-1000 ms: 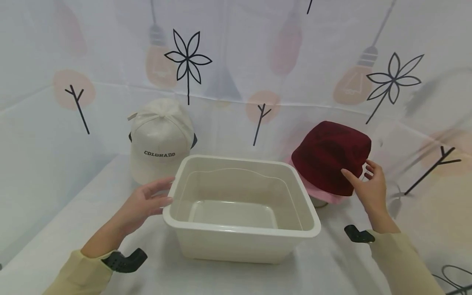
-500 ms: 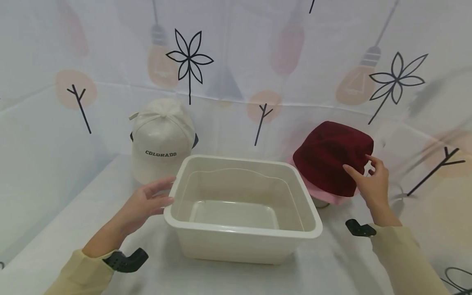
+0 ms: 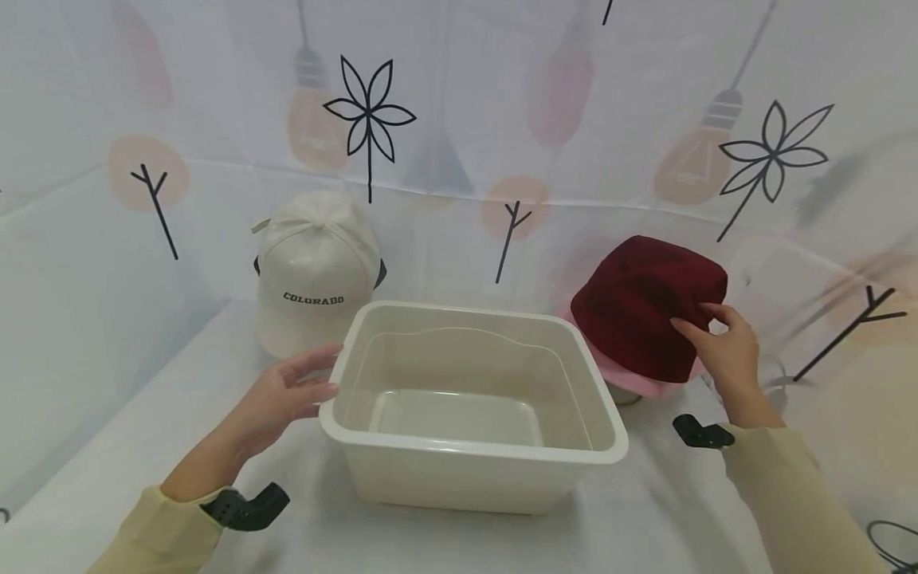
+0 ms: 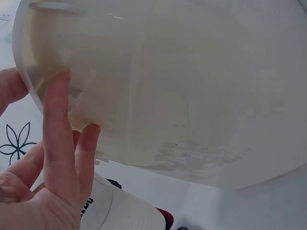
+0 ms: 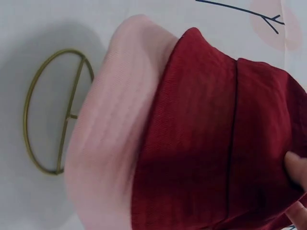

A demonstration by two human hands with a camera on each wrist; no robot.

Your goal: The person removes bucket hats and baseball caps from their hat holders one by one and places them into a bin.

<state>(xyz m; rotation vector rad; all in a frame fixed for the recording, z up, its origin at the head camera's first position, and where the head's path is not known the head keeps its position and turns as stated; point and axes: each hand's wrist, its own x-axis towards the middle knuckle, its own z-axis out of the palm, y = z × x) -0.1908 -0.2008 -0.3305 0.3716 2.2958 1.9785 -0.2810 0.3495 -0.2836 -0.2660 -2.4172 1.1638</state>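
My left hand (image 3: 283,399) is at the left end of a cream plastic basin (image 3: 473,478), its fingers nearly straight. In the left wrist view, fingertips (image 4: 88,136) touch the basin's outer wall (image 4: 201,96) below the rim. At the right, my right hand (image 3: 727,359) pinches the crown of a dark red bucket hat (image 3: 638,311) between thumb and fingers. In the right wrist view the thumb (image 5: 298,168) dents the hat's fabric; most of this hand is out of frame. A pink bucket hat (image 5: 115,124) sits under the red one, only its brim showing.
A cream baseball cap (image 3: 315,271) lettered COLORADO stands behind the basin at the left. A brass wire stand base (image 5: 31,139) shows beneath the hats. A printed cloth (image 3: 437,159) hangs behind the table. Dark cable (image 3: 889,542) lies at the lower right.
My right hand has risen slightly, and its fingers have come over onto the red hat's crown, closer to the thumb. The left hand and basin look still.
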